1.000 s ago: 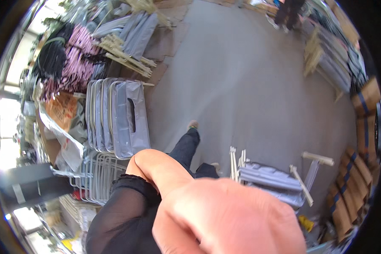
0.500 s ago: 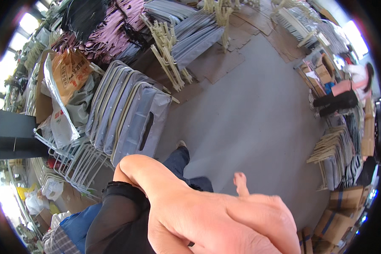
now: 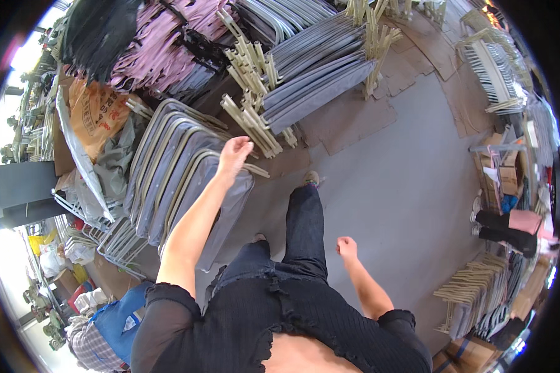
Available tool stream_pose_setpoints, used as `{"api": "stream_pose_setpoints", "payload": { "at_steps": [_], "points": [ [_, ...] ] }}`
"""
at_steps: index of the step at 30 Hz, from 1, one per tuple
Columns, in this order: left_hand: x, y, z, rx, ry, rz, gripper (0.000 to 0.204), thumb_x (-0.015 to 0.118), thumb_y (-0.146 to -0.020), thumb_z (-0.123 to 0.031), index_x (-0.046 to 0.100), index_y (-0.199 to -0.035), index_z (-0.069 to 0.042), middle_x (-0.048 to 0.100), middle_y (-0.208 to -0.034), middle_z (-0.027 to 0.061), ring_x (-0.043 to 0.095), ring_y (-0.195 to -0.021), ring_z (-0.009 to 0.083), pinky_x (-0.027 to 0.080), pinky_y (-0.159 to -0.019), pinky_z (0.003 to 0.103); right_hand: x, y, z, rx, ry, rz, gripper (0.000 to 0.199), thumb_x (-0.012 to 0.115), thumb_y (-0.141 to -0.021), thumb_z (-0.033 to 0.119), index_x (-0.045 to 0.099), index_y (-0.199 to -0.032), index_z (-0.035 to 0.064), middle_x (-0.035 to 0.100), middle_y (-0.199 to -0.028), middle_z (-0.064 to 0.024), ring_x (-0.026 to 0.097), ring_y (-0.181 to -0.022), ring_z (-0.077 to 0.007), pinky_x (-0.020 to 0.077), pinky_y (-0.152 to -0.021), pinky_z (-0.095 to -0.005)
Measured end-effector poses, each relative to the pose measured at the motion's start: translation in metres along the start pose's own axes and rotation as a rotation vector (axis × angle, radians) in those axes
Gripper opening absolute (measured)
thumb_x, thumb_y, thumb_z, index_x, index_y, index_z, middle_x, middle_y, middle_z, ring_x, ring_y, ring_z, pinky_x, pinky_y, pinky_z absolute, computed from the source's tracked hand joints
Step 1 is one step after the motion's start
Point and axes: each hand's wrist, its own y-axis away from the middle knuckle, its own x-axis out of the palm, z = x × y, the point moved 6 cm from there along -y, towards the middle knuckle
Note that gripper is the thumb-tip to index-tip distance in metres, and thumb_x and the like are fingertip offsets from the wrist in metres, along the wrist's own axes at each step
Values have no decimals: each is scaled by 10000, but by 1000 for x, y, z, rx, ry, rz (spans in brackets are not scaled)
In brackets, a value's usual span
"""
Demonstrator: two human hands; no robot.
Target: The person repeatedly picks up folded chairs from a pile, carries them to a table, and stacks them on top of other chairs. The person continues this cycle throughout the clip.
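Note:
My left hand (image 3: 233,156) is raised ahead of me, its fingers loosely curled in with nothing visible in them. It appears above the corner of a stack of folded grey fabric panels with cream metal tube frames (image 3: 186,165); no contact can be made out. Just beyond it, the cream tube legs (image 3: 255,124) of another pile of grey folded frames (image 3: 320,81) stick out. My right hand (image 3: 347,247) hangs over the grey floor on my right, fingers closed and seemingly holding nothing. Below, my legs are in mid-stride.
Pink and black strips (image 3: 162,53) are heaped at the far left, beside an orange bag (image 3: 96,115). Flattened cardboard (image 3: 348,127) lies on the grey floor (image 3: 404,186). Another person (image 3: 510,230) stands at the right, near folded frames (image 3: 470,286) and cartons (image 3: 470,351). Someone in plaid (image 3: 93,342) is at lower left.
The bare arm and hand that filled the lower view close up have dropped away. My left hand now shows ahead of me. One leg has stepped forward, and the frame piles look nearer.

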Motion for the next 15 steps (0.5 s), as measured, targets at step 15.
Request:
{"api": "stream_pose_setpoints", "payload": {
  "at_steps": [15],
  "points": [
    [19, -169, 58, -331, 245, -178, 324, 631, -784, -84, 476, -1069, -102, 541, -969, -5, 526, -844, 86, 465, -684, 256, 87, -232, 372, -14, -173, 464, 288, 584, -821, 269, 522, -999, 51, 507, -750, -13, 482, -585, -106, 406, -510, -262]
  ]
}}
